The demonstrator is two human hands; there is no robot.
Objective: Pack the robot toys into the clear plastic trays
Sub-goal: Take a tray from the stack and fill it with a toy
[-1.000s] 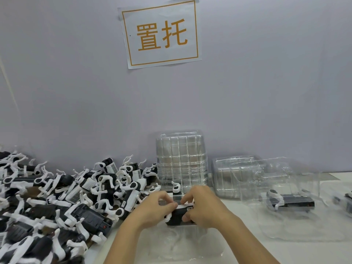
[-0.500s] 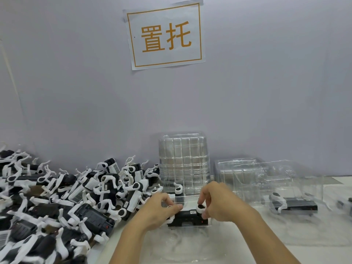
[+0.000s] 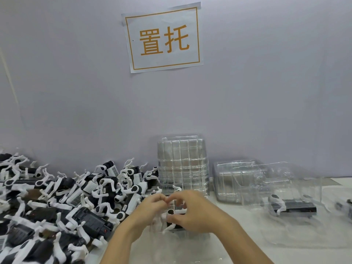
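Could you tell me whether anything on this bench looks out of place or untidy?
Nothing looks damaged or spilled. The robot toys lie in a loose, tangled heap on the left rather than in rows. One corner of the wall sign lifts slightly at the top right.

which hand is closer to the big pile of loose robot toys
Left. The left hand sits right beside the pile of robot toys at its edge; the right hand is farther off, beyond the left hand.

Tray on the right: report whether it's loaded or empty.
Loaded: a black-and-white robot toy lies inside the clear tray, seen through the plastic.
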